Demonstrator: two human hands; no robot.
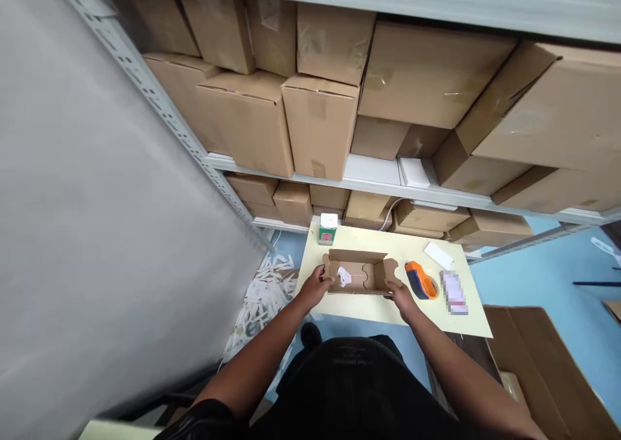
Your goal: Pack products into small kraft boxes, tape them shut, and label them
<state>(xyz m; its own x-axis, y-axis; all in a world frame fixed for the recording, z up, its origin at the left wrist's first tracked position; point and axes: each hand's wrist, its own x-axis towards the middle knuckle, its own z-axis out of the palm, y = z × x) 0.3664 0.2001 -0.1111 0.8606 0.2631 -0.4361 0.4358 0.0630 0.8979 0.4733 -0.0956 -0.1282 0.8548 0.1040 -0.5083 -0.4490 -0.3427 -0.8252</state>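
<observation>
A small brown cardboard box [361, 270] with its flaps partly folded lies on a pale yellow tabletop [359, 307]. A white scrap shows on its left flap. My left hand [315, 286] grips the box's left end, fingers curled round the edge. My right hand [400, 296] holds the near right corner of the box, fingers closed on the flap. An orange tape dispenser [421, 279] lies just right of my right hand.
A small green and white box [328, 228] stands at the table's far left corner. A white card [438, 255] and a blurred item [455, 292] lie at the right. Shelving full of brown cartons [320, 123] rises behind. White scraps [264, 294] litter the floor left; an open carton [538, 362] sits right.
</observation>
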